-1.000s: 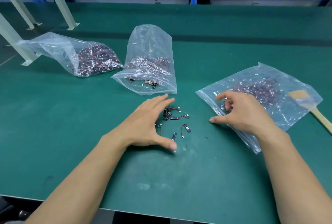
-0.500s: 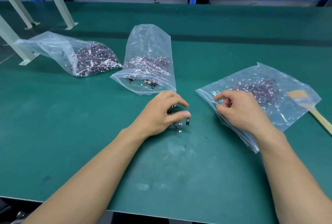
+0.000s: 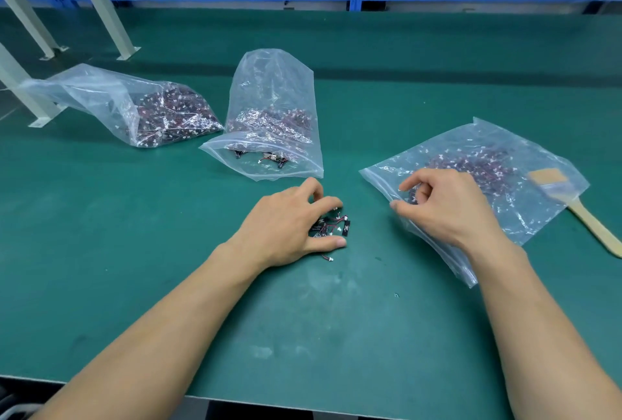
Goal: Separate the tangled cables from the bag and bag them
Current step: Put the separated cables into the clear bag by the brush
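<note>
Three clear plastic bags lie on a green surface (image 3: 336,335), each holding a mass of small red-and-black cables with white connectors. One bag (image 3: 437,150) lies flat under the right hand (image 3: 447,207), its contents heaped just beyond the knuckles. A second bag (image 3: 272,76) stands puffed up just beyond the left hand (image 3: 289,221), its mouth sagging toward the fingers and a few cables sitting near the opening. A third bag (image 3: 84,90) lies on its side well out past the left hand, its load bunched at the closed end.

Between the two hands sits a small cluster of loose cables (image 3: 331,226), outside any bag. The left hand rests on the surface with its fingers curled over this cluster and the thumb closing in from the near side, so the wires are gripped in its grasp. One stray cable (image 3: 328,257) lies apart, just nearer than the thumb.

The right hand rests on the near corner of its bag, fingers curled, thumb stretched toward the left hand and forefinger hooked above it. Whether thumb and forefinger actually pinch the plastic cannot be told. A wooden-handled brush (image 3: 585,214) lies outside the right hand, its head at the bag's far corner. Both forearms are bare and reach in from the near edge.
</note>
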Motion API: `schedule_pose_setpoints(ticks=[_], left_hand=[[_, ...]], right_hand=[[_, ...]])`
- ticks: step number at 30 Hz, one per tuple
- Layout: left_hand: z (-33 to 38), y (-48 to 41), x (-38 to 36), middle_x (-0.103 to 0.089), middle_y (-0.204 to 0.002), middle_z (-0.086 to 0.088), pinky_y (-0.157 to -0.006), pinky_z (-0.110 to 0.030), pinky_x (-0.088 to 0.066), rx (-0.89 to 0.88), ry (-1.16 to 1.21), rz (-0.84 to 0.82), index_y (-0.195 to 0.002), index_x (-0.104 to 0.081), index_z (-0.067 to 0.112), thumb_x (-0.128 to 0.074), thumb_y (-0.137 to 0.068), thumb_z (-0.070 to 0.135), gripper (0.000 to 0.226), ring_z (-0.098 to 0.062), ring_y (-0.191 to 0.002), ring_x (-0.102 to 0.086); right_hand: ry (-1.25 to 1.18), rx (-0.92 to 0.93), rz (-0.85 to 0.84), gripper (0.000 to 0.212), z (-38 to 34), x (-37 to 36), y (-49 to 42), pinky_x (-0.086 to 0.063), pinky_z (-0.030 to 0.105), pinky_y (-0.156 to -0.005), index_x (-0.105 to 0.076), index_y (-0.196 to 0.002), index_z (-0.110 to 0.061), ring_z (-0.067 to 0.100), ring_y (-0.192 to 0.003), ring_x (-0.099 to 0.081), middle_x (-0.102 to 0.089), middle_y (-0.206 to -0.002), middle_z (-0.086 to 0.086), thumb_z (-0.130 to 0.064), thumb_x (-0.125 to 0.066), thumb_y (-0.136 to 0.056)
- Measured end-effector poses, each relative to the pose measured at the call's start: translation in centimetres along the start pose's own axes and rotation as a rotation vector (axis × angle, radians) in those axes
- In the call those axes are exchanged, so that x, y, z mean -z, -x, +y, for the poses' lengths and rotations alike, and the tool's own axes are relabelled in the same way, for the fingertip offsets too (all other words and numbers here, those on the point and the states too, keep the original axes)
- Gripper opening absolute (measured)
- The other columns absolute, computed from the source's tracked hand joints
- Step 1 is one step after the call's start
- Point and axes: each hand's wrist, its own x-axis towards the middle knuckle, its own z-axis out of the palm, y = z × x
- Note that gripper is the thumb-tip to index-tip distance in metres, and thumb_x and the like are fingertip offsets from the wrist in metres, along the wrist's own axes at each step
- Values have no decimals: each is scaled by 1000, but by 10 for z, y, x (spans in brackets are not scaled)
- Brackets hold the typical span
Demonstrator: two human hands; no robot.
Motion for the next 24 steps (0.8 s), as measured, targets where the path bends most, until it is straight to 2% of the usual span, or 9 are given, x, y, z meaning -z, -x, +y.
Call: schedule_pose_setpoints(ticks=[3,6,8,10,13,17,21,24], left_hand=[[1,-4,2,-44,-120,11,-62,-29,-39,-81,-47,-2,-124,-50,44,-31,-87,79,54,-15,-90,-57],[4,-6,4,-47,-118,10,-59,-28,-31,-133,-57,-22,-119,-55,39,-31,-91,72,49,-16,-80,-58],[7,-9,4,-50,-114,8,-58,-29,-31,-141,-55,-19,-116,-57,36,-32,-93,69,47,-19,-75,-57],[10,-11,4,-51,-110,7,-57,-30,-34,-140,-61,-17,-113,-58,33,-32,-95,67,47,-22,-71,-55],[12,-14,4,-51,-107,6,-59,-33,-39,-134,-65,-25,-112,-56,30,-31,-97,65,45,-24,-69,-52],[12,-15,2,-55,-106,7,-63,-35,-43,-137,-35,-2,-113,-56,27,-35,-102,54,36,-26,-78,-58],[8,-17,2,-59,-96,8,-70,-35,-43,-89,153,10,-104,-60,21,-50,-102,42,23,-21,-84,-56],[14,-22,4,-56,-76,12,-67,-29,-42,53,472,78,-91,-61,21,-61,-98,36,17,-11,-70,-49]], right_hand=[[78,-14,-48,26,1,2,0,-46,30,-63,-66,-83,-35,6,-68,-59,-59,-58,-13,-49,-81,-67],[85,-9,-71,16,0,3,0,-54,33,-70,-68,-84,-34,5,-72,-60,-62,-60,-19,-39,-79,-74],[70,-8,-64,10,0,3,0,-56,37,-75,-67,-80,-36,6,-74,-61,-62,-60,-17,-30,-75,-79],[28,-8,-38,14,1,3,-1,-56,38,-76,-67,-74,-38,9,-73,-61,-62,-59,-14,-27,-72,-82],[-37,2,13,21,4,1,-4,-55,34,-72,-69,-66,-35,8,-68,-61,-64,-60,-14,-25,-71,-84],[-92,17,49,21,7,-1,-5,-49,23,-66,-71,-67,-31,7,-65,-59,-65,-62,-12,-21,-70,-85],[-165,12,82,19,5,0,-6,-43,15,-60,-73,-71,-32,-2,-63,-57,-65,-60,-12,-20,-71,-86],[-229,11,116,18,4,2,-5,-39,6,-54,-74,-71,-30,-2,-57,-56,-66,-60,-12,-20,-72,-86]])
